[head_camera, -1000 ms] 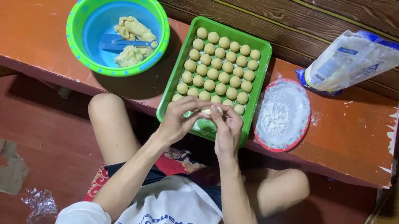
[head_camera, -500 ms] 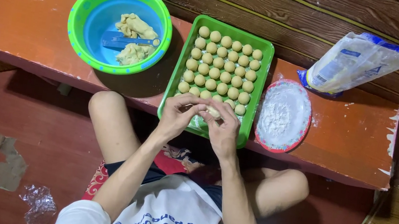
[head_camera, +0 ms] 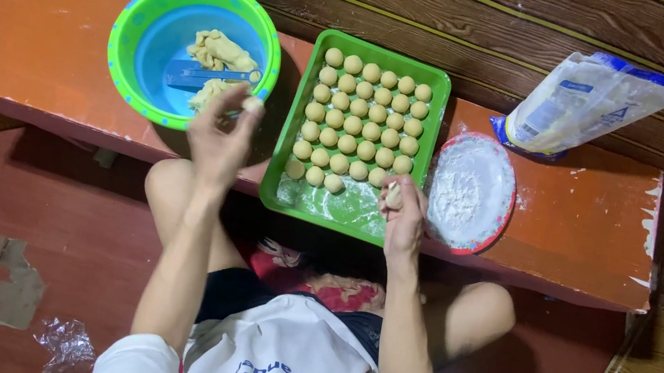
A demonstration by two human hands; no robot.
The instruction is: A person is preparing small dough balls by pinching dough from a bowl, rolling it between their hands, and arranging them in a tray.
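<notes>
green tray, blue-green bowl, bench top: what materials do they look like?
Green tray: likely moulded plastic, uniform glossy colour, rounded rim; a clear film seems to line its bare end. Bowl: likely plastic, smooth blue inside, green rim with small speckles. Bench top: looks like painted wood, matte orange, paint chipped pale at the edges. All judged by look only.
</notes>
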